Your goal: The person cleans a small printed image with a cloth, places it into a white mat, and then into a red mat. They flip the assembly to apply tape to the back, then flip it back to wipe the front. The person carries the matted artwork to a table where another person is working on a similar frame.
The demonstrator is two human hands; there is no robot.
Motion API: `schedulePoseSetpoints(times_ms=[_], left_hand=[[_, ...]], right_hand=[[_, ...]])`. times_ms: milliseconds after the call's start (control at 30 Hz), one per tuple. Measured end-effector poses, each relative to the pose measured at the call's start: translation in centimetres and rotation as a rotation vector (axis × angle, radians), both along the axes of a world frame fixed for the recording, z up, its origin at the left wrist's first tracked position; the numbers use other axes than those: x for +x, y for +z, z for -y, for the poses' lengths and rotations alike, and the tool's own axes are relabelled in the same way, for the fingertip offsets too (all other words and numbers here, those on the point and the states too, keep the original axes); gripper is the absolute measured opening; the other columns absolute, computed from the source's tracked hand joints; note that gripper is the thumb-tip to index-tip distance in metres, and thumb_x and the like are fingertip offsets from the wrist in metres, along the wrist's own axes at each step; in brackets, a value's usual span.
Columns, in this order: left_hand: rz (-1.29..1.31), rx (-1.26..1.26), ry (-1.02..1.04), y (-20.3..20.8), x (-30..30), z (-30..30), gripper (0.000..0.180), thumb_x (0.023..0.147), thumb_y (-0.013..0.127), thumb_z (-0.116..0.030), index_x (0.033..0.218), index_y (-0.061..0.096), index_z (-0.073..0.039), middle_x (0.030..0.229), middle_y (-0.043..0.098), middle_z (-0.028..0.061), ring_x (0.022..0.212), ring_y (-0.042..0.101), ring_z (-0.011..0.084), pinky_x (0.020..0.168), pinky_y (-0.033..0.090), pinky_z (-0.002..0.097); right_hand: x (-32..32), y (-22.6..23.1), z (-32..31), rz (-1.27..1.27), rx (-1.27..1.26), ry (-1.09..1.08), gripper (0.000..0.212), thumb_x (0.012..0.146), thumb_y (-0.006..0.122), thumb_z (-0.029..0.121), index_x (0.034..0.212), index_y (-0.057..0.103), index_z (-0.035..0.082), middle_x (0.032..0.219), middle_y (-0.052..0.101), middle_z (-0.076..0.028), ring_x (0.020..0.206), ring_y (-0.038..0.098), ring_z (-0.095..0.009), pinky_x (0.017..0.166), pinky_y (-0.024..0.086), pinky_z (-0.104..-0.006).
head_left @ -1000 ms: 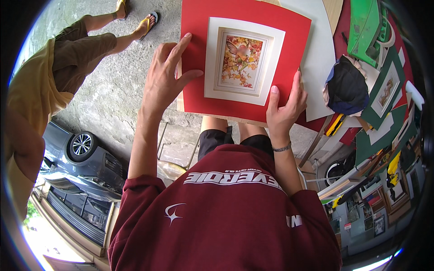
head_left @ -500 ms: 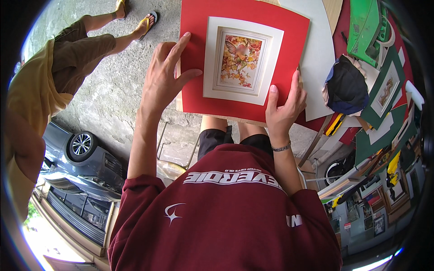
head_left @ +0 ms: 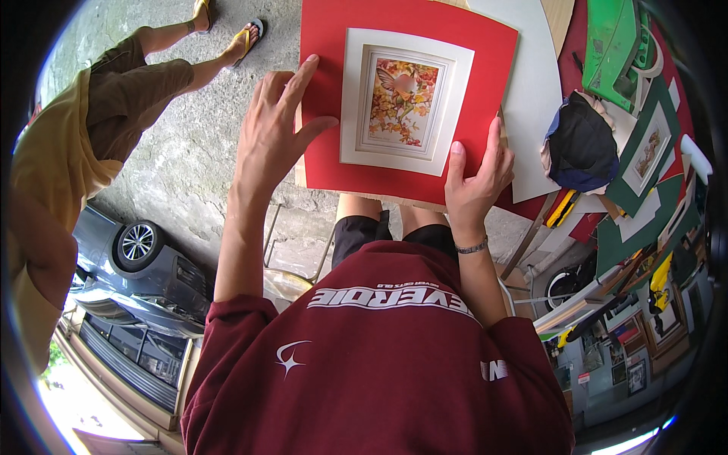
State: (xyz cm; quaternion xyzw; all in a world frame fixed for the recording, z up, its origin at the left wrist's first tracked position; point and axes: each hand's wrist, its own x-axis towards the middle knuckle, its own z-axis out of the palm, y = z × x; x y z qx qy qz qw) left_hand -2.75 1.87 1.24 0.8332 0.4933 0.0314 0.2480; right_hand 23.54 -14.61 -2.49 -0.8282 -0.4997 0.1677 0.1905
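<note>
A red picture mat (head_left: 409,17) with a white inner mat (head_left: 353,98) surrounds a small print (head_left: 402,102) of a winged figure among orange and yellow leaves. Light wood shows under its left and lower edges. At the mat's left edge, my left hand (head_left: 269,125) is open, index fingertip and thumb spread on the red border. My right hand (head_left: 481,174) lies at the lower right edge. Its thumb rests on the red border, its index finger runs along the edge, and the fingers are apart. The undersides of both hands are hidden.
A white sheet (head_left: 535,106) lies right of the mat. Beyond are a dark cap (head_left: 582,144), a green tool (head_left: 610,53), a yellow-black cutter (head_left: 563,208) and a green-matted picture (head_left: 648,155). Another person's leg (head_left: 216,72) and a parked car (head_left: 167,273) are at left.
The red mat with its print has shifted very slightly left. Both hands keep nearly the same place and pose.
</note>
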Motion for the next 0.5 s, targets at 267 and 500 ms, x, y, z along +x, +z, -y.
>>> schedulePoseSetpoints(times_ms=[267, 500], left_hand=[[-0.053, 0.008, -0.001, 0.08, 0.01, 0.05, 0.091, 0.080, 0.088, -0.038, 0.160, 0.048, -0.020, 0.122, 0.062, 0.0107, 0.113, 0.061, 0.0300, 0.096, 0.056, 0.0436], [-0.086, 0.021, -0.020, -0.10, 0.09, 0.15, 0.093, 0.077, 0.090, -0.041, 0.159, 0.049, -0.027, 0.147, 0.052, 0.0119, 0.129, 0.055, 0.0323, 0.108, 0.050, 0.0478]], right_hand=[[0.05, -0.16, -0.09, 0.021, 0.028, 0.015, 0.076, 0.099, 0.070, 0.037, 0.163, 0.041, 0.007, 0.124, 0.061, -0.015, 0.116, 0.056, -0.033, 0.101, 0.041, -0.0502], [-0.02, -0.42, -0.09, 0.052, 0.043, 0.018, 0.076, 0.098, 0.070, 0.036, 0.162, 0.042, 0.008, 0.122, 0.061, -0.014, 0.116, 0.056, -0.032, 0.100, 0.041, -0.0496]])
